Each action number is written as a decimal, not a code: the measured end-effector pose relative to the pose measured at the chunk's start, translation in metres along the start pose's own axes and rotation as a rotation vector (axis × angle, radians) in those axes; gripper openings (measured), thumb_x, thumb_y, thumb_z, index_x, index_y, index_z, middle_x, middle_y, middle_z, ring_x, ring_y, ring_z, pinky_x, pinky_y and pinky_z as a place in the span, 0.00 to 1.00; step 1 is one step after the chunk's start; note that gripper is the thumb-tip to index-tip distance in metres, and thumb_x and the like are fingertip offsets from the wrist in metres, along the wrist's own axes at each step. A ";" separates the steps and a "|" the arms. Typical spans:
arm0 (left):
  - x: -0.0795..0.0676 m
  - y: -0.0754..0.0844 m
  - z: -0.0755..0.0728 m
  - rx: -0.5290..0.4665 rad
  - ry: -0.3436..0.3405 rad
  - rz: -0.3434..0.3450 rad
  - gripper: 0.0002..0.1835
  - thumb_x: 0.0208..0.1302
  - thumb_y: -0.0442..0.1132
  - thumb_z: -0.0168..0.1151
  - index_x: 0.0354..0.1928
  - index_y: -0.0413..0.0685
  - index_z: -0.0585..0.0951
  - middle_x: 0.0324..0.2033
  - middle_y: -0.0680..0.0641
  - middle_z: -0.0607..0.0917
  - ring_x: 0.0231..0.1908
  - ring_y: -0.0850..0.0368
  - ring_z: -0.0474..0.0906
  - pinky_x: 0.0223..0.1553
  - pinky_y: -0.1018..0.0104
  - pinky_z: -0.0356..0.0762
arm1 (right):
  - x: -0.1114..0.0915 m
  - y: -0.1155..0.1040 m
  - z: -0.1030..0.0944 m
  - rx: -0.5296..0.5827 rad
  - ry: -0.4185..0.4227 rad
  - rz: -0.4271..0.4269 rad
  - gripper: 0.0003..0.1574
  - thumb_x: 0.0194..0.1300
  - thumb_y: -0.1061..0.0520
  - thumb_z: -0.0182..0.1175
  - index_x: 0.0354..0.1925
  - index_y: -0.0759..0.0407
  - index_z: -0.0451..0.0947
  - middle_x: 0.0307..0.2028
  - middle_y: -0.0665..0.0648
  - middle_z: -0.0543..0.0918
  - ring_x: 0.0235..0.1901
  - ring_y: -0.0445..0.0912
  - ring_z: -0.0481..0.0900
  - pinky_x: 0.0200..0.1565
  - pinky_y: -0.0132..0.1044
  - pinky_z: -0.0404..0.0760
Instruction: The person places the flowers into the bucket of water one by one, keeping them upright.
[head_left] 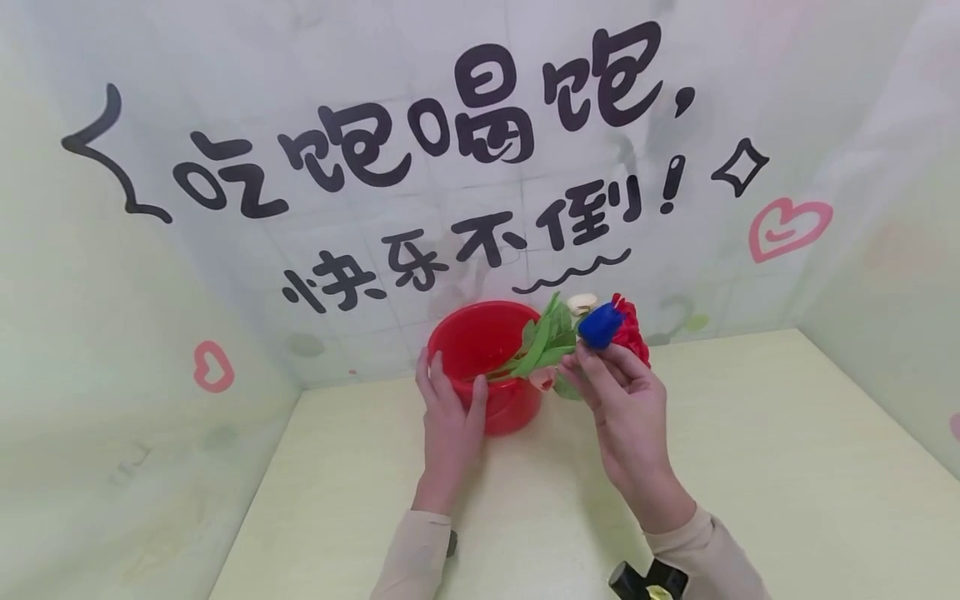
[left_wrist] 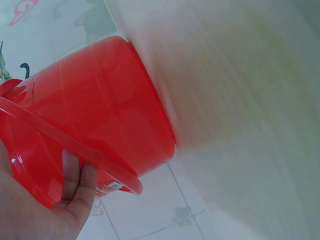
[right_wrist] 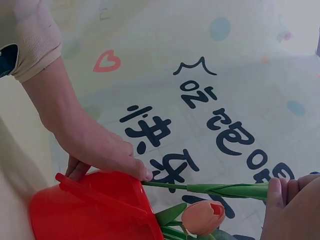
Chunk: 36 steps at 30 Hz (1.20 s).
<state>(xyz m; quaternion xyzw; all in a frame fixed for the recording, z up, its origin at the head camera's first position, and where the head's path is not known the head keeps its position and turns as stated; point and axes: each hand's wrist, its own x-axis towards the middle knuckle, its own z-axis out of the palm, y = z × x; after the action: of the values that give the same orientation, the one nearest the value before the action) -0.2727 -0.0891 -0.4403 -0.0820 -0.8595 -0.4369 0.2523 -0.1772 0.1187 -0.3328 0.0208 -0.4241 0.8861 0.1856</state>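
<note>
A red bucket (head_left: 513,408) stands upright near the back wall. My left hand (head_left: 453,425) grips its left side, the thumb at the rim and the other fingers along the outer wall by the red handle (right_wrist: 100,195). With thumb and fingers, my right hand (head_left: 626,408) pinches a blue artificial tulip (head_left: 600,325) just below its bloom, to the right of the bucket. Its green stem (right_wrist: 225,190) slants down to the rim by my left thumb. A peach tulip (right_wrist: 202,217), a white flower (head_left: 582,303) and a ruffled red flower (head_left: 632,337) lean out of the bucket's right side.
Behind the bucket rises a pale wall (head_left: 360,50) with large black writing and pink hearts. Side panels (head_left: 112,375) flank the light wooden table (head_left: 787,467). A black device (head_left: 648,579) is at my right sleeve, near the lower edge of the head view.
</note>
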 end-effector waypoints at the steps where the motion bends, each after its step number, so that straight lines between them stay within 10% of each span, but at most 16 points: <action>1: 0.000 0.000 0.000 -0.002 0.000 0.001 0.54 0.68 0.60 0.70 0.85 0.58 0.48 0.81 0.56 0.51 0.66 0.47 0.74 0.55 0.49 0.85 | 0.000 0.001 0.000 -0.007 0.000 0.002 0.11 0.75 0.68 0.61 0.49 0.59 0.87 0.38 0.56 0.90 0.39 0.47 0.91 0.53 0.43 0.86; 36: -0.001 0.002 -0.001 -0.003 0.006 -0.012 0.55 0.66 0.60 0.71 0.84 0.56 0.48 0.81 0.55 0.53 0.68 0.49 0.73 0.55 0.50 0.85 | 0.011 0.032 -0.010 -0.139 -0.049 0.088 0.21 0.76 0.61 0.63 0.61 0.72 0.76 0.43 0.57 0.90 0.41 0.50 0.92 0.54 0.43 0.86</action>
<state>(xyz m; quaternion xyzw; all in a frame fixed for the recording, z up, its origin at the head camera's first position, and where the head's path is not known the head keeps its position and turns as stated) -0.2710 -0.0884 -0.4390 -0.0760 -0.8585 -0.4399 0.2525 -0.1969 0.1117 -0.3613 0.0108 -0.4896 0.8611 0.1368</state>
